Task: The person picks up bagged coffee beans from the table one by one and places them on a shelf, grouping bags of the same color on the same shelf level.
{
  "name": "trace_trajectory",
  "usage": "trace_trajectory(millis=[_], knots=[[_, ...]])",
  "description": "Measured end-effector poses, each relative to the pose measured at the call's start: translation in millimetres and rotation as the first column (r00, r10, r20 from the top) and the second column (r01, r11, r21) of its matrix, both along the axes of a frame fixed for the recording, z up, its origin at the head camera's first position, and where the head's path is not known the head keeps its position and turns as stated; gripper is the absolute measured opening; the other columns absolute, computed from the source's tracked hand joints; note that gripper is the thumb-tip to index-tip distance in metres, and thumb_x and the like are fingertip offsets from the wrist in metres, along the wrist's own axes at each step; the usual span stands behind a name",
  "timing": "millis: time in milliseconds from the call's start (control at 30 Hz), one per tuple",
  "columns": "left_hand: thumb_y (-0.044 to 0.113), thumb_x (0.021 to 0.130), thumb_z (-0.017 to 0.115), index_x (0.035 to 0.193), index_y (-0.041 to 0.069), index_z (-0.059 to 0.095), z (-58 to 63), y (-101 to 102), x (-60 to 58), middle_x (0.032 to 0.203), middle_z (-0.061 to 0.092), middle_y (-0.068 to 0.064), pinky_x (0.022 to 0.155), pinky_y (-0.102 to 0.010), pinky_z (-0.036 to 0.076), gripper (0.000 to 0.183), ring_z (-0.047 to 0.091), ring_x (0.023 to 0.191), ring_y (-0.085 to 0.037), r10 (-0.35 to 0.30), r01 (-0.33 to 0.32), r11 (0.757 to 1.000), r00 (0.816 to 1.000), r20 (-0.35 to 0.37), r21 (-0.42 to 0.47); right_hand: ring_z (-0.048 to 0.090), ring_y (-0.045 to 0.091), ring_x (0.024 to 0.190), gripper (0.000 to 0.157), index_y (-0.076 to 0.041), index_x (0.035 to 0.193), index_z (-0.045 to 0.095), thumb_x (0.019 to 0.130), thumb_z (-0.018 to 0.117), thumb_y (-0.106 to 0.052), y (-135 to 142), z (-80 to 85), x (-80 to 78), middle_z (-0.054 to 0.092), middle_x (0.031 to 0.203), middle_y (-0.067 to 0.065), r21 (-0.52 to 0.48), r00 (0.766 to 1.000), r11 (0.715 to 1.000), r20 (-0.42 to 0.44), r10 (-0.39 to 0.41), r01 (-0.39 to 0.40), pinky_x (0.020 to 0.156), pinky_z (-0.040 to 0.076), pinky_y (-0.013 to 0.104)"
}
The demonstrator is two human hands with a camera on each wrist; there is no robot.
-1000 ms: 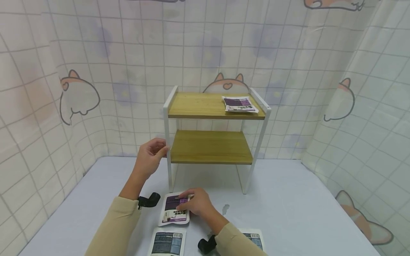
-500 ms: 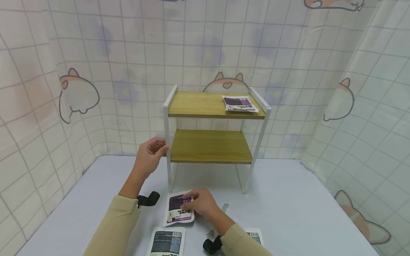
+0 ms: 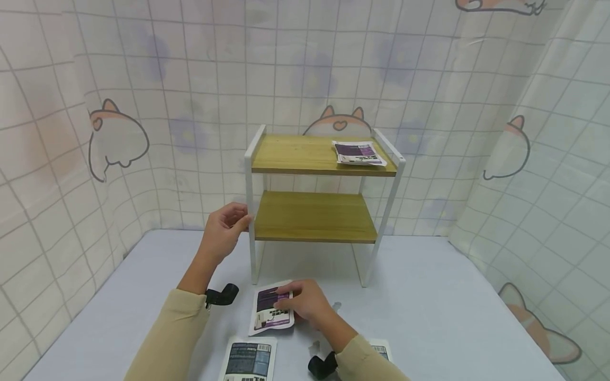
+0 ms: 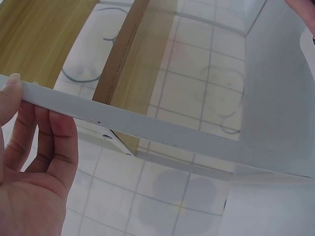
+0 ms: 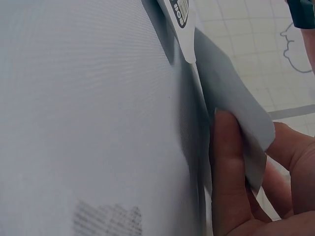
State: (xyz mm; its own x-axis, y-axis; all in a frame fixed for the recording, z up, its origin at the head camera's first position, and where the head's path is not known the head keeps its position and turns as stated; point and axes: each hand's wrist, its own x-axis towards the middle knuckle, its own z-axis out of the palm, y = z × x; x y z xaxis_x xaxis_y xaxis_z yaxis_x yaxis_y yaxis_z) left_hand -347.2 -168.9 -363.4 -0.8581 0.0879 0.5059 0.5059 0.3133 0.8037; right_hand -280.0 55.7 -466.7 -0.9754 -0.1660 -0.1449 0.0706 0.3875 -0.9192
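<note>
Blue-labelled packet (image 3: pixel 249 360) lies on table (image 3: pixel 429 307) nearest camera, similar packet (image 3: pixel 383 350) part-hidden by right sleeve (image 3: pixel 369 365); just beyond, right hand (image 3: pixel 307 301) pinches purple packet (image 3: pixel 268 312) at its right edge, that edge raised, in front of rack (image 3: pixel 389 201); left hand (image 3: pixel 223 230) grips rack's left front upright (image 3: pixel 249 185) beside lower shelf (image 3: pixel 314 217); other purple packet (image 3: pixel 358 153) lies right side of top shelf (image 3: pixel 290 153)

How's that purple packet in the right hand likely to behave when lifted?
Probably light: the packet looks thin, and the right hand pinches it by one side. Perhaps slightly bendy, given that thin edge. Being flat, it seems unlikely to roll.
</note>
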Motion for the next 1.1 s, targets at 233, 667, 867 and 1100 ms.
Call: trace_trajectory(millis=[233,667,867,1100], knots=[[0.02,0.102,0.065,0.12,0.004,0.068,0.2,0.1,-1.0,0.114,0.073,-0.019,0.082,-0.021,0.059,0.024,0.072,0.099,-0.029,-0.001,0.001,1.0,1.0,0.011,-0.001,0.067,0.022,0.089,0.046,-0.014,0.114,0.078,0.071,0.091,-0.004,1.6,-0.6,2.4,0.06,0.135,0.018,-0.056,1.0,0.998,0.004,-0.002,0.002,0.071,0.064,0.036],[0.019,0.102,0.065,0.12,0.002,0.068,0.8,-0.8,1.4,0.114,0.073,-0.019,0.082,-0.018,0.058,0.026,0.071,0.101,-0.034,-0.013,0.013,1.0,1.0,0.017,0.018,0.069,0.023,0.085,0.048,-0.015,0.12,0.076,0.075,0.089,-0.003,4.6,7.9,7.5,0.063,0.126,0.016,-0.109,0.999,0.994,0.045,0.005,0.0,0.067,0.064,0.034],[0.021,0.101,0.066,0.117,0.004,0.069,0.2,-0.4,1.1,0.113,0.073,-0.019,0.082,-0.017,0.058,0.024,0.071,0.099,-0.032,-0.011,0.011,1.0,1.0,0.011,0.013,0.07,0.024,0.086,0.049,-0.016,0.121,0.076,0.076,0.088,-0.002,4.0,11.0,8.5,0.062,0.128,0.016,-0.145,0.998,0.989,0.058,0.023,-0.014,0.07,0.064,0.036],[0.022,0.101,0.066,0.115,0.005,0.069,-0.2,-0.3,0.4,0.112,0.073,-0.018,0.082,-0.017,0.057,0.022,0.071,0.098,-0.032,-0.001,0.001,1.0,1.0,0.01,0.004,0.069,0.023,0.088,0.05,-0.018,0.122,0.075,0.076,0.088,-0.004,5.5,18.1,12.2,0.064,0.129,0.014,-0.159,0.997,0.987,0.077,0.012,0.0,0.072,0.064,0.036]])
